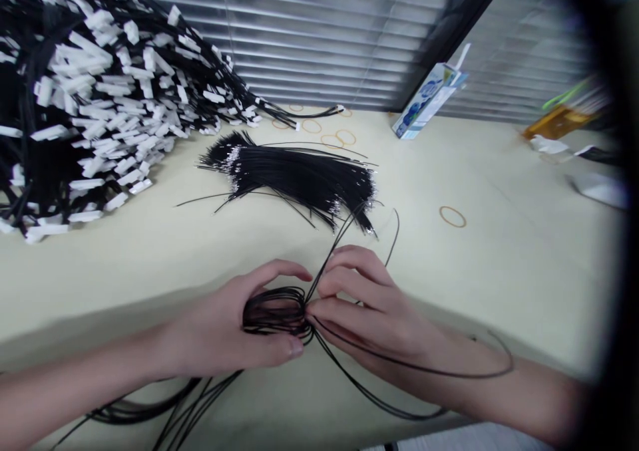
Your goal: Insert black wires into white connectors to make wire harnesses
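My left hand (234,328) curls around a small coil of thin black wires (274,312) near the table's front edge, thumb under it and forefinger arched over it. My right hand (367,304) pinches the same coil from the right, fingers pressed together. Loose wire ends run from the coil up toward a loose bundle of black wires (299,175) lying in the middle of the table, and other strands loop to the right and trail off the front edge.
A big heap of black cables with white connectors (84,98) fills the left back. Rubber bands (452,216) lie scattered on the beige table (499,271). A blue-white carton (426,102) leans at the window blinds. Blurred objects sit at the far right.
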`<state>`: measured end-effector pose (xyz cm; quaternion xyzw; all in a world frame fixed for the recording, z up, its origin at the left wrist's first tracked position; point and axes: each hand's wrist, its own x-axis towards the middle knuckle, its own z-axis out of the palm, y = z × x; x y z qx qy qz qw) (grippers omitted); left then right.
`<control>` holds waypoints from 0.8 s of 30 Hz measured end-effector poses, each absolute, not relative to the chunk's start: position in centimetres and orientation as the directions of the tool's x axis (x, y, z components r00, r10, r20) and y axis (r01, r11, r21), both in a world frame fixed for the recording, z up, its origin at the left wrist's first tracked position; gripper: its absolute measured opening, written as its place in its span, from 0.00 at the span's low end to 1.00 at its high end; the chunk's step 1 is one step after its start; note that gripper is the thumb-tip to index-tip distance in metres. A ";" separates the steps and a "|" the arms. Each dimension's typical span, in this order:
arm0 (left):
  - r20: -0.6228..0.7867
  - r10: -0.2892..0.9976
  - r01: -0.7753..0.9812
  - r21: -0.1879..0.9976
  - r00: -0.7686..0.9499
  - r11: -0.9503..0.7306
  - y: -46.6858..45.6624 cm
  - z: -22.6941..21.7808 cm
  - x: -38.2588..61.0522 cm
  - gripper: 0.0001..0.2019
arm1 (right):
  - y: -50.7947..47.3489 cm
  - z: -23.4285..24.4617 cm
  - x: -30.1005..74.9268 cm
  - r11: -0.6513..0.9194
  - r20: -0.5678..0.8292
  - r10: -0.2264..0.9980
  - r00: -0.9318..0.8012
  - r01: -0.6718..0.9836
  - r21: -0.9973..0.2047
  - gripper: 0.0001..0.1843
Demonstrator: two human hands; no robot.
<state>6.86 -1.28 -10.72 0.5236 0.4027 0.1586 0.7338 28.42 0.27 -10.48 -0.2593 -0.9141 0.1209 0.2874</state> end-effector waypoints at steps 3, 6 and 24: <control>-0.404 0.669 0.185 0.908 0.624 0.376 -1.3 -11.0 6.9 0.26 | 0.3 -10.6 28.3 0.818 0.426 0.560 -0.711 0.395 -0.417 0.05; -0.402 0.681 0.190 0.911 0.612 0.366 -1.1 -11.1 6.8 0.20 | 0.4 -10.4 28.1 0.725 0.358 0.643 -0.677 0.388 -0.568 0.04; -0.133 0.741 -0.294 0.861 0.658 0.416 -1.0 -10.7 5.8 0.17 | 12.1 -10.0 39.3 0.031 -0.081 0.982 -0.168 0.575 -0.817 0.20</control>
